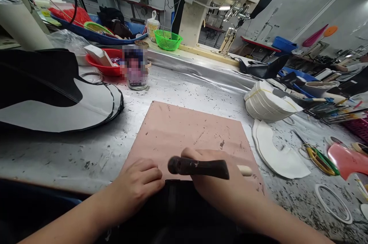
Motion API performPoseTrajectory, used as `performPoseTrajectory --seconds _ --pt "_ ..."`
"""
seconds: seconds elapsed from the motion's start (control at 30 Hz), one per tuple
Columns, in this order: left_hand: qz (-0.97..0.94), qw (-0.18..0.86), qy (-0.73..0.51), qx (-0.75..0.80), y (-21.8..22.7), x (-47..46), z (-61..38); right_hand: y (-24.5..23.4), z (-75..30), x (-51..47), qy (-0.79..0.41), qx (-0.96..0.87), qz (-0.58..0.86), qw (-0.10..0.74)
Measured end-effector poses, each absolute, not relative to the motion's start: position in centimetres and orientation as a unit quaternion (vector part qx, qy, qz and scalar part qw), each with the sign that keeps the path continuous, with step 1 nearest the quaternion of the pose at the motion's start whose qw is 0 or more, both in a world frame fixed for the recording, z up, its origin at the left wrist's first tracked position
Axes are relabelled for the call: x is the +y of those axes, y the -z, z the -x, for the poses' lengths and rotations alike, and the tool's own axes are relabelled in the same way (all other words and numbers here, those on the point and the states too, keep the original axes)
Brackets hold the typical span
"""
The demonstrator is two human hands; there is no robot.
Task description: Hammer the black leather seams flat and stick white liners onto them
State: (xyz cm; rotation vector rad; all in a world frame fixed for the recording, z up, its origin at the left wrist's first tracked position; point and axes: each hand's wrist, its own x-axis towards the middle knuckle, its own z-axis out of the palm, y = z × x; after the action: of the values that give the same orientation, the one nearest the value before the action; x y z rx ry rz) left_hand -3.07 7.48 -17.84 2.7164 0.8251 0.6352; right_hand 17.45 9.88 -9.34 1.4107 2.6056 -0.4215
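Hammer up in my right hand, left hand down at the black piece
And here we are: my right hand (220,190) is wrapped round the hammer (205,168), its dark head lying crosswise over the near part of the pink board (195,129), the pale handle end poking out past my hand. My left hand (139,182) has its fingers curled in, tips right at the edge of the black piece (178,198), which meets the board's near side; whether they pinch it or just press, I cannot tell. Off to my left, black-and-white panels (94,102) lie stacked; to my right, curved white pieces (273,152) sit just beside the board, scissors (319,157) beyond them
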Motion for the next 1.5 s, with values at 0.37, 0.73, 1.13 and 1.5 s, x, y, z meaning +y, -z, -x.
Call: performPoseTrajectory --seconds 0.37,0.73,1.13,1.5 --pt "-0.948 -0.011 -0.167 0.272 16.1 5.2 3.0 8.8 -15.9 10.6 0.141 0.908 -0.374 0.13" --pt "-0.943 -0.022 -0.174 0.283 17.3 4.0 3.9 8.5 -15.2 10.6 0.129 0.906 -0.37 0.158" --pt "-0.938 -0.073 -0.186 0.283 17.0 3.1 3.2 9.3 -14.1 10.7 0.152 0.908 -0.366 0.132" --pt "-0.939 -0.112 -0.144 0.291 16.8 1.5 2.3 10.0 -13.3 10.8 0.147 0.913 -0.37 0.09"
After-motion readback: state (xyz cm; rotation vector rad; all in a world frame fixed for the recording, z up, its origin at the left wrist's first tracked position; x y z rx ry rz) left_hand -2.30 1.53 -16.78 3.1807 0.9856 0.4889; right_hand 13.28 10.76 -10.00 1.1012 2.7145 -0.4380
